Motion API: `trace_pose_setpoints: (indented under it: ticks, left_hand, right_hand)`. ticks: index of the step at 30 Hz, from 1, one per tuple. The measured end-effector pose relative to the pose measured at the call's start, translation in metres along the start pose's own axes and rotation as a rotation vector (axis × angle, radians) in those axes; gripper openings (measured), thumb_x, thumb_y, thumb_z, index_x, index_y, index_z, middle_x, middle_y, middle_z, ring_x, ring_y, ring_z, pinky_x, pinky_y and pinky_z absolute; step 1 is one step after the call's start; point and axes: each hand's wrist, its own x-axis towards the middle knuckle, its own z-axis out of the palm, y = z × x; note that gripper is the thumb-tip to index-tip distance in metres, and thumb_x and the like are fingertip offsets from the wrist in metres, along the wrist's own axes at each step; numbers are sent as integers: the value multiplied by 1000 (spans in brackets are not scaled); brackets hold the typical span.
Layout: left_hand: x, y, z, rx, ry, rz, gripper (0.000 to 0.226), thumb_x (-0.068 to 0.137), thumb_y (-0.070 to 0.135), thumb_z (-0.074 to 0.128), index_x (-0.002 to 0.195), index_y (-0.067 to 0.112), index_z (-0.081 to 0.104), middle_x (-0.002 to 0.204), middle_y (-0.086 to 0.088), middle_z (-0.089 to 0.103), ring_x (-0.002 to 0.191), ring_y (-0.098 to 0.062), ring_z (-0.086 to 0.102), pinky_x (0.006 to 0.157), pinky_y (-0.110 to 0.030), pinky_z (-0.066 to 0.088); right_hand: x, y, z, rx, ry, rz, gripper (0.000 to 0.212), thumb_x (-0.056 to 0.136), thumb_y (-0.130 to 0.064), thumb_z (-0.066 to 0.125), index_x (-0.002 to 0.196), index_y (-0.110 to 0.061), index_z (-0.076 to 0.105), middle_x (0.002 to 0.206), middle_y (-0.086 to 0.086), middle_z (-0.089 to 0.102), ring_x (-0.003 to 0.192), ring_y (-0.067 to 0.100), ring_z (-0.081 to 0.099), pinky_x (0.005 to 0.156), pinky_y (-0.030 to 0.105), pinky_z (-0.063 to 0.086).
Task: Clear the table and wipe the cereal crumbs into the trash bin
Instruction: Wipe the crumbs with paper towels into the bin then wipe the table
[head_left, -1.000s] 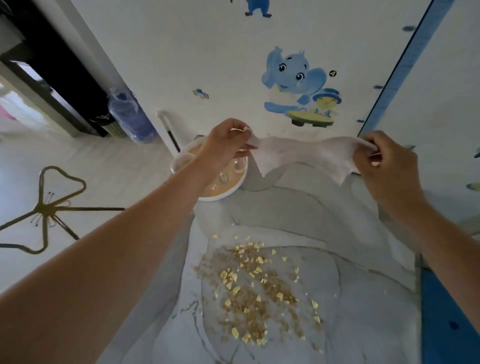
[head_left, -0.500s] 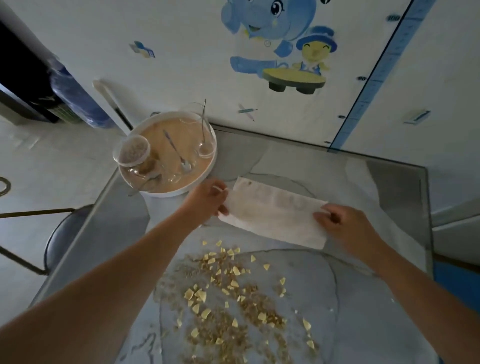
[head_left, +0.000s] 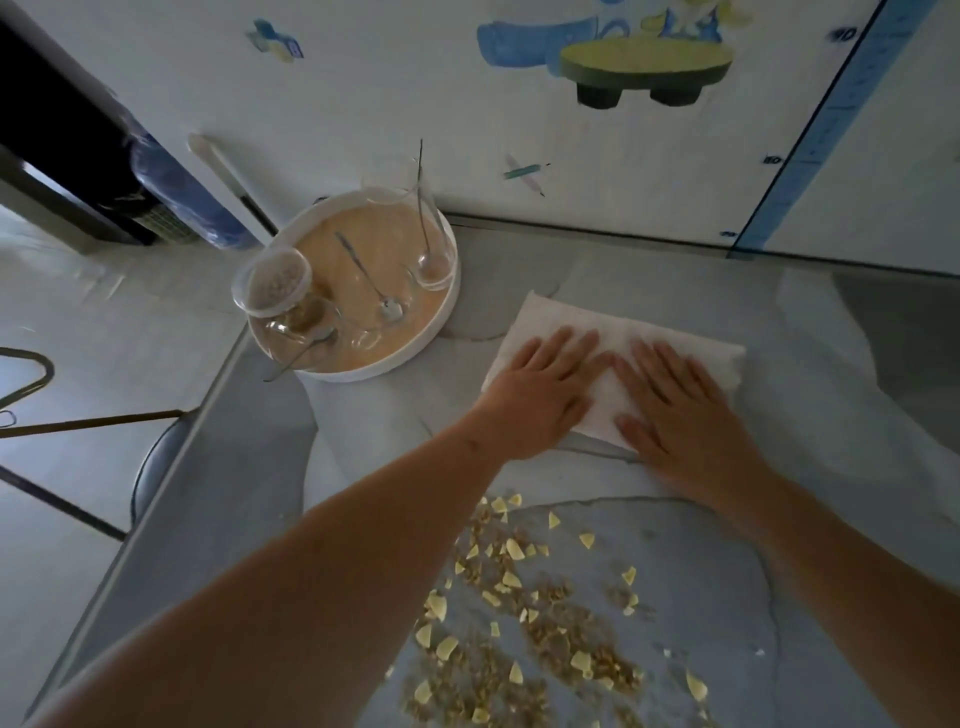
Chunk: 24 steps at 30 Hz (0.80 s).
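Left hand and right hand press flat, fingers straight, on the towel; best drag it firmly through the crumbs nearby.

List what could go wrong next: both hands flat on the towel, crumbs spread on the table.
1. The crumbs lie in a wide loose patch; a towel sweep under the left hand and right hand may push some off the edge of the table. No bin is in view.
2. The tray sits at the table's corner, close to the towel; a bump could tip its tall glass.
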Motion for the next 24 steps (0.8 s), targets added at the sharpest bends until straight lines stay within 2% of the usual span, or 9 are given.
trace_pose_setpoints:
  ticks: [5,9,14,21,24]
  left_hand:
    - [-8,-40,6,71,-10,60,58,102,46,20,157,28,9,165,5,4,152,-19,2,123,-42,6]
    - [-26,-62,12,69,15,29,58,102,47,15,157,28,9,165,6,5,152,-17,1,123,-40,4]
    - [-47,-69,20,43,52,-15,61,99,46,7,157,26,10,165,5,6,152,-15,1,123,-39,3]
    - [-87,-96,27,7,62,-1,64,97,47,5,157,23,8,165,4,4,152,-15,0,122,-38,1]
    - [-106,-106,29,19,55,8,64,97,48,3,156,23,5,165,3,2,152,-17,-1,122,-38,0]
  right_hand:
    - [16,-33,10,40,45,68,78,89,-65,8,155,-24,14,163,11,6,150,30,2,120,49,4]
    - [26,-60,15,35,62,54,79,89,-63,10,154,-21,22,162,15,12,149,35,10,119,53,9]
    - [30,-89,20,46,104,35,83,85,-62,5,154,-20,22,162,13,12,149,35,10,118,53,7]
    - [40,-128,22,40,22,7,88,76,-66,-7,155,-28,-3,163,4,-14,149,24,-13,119,46,-7]
    - [42,-143,21,28,4,-8,74,89,-63,3,155,-30,-5,162,3,-18,149,22,-17,118,44,-9]
